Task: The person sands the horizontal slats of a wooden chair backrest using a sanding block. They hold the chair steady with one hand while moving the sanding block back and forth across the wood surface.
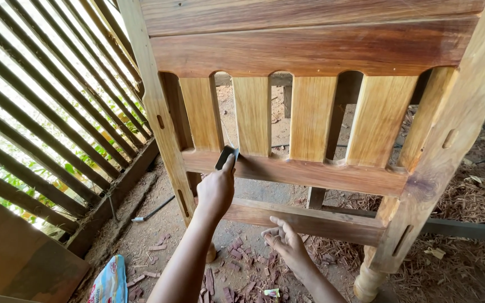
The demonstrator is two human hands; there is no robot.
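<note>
— Head view: where does the dark pad [227,156] sit against the wooden frame [310,50]?

— Pressed on the top face of the middle rail [321,173], close to that rail's left end, just beside the left post [158,112] and under the gap between the first two slats [252,115].

— Which hand has it?

— The left hand [216,191] — it reaches up from below, fingers pinched round the pad's lower edge, thumb on top. The arm runs nearly straight up to it.

— And the rail's long axis?

— It lies across the view, left post to right post [450,140], dipping slightly toward the right. So nearly all of its bare length stretches away to the right of the pad; only a short bit lies to the left.

— The right hand [283,240]?

— Lower down, in front of the bottom rail [310,220], fingers spread and loose, gripping nothing. Whether a fingertip touches that rail I cannot tell. It is well apart from the pad, so the left hand is clearly the nearer one.

— What lies under them?

— A dirt floor [152,224] with reddish wood chips [237,269] and shavings, and a slatted wall [46,112] off the left edge.
</note>
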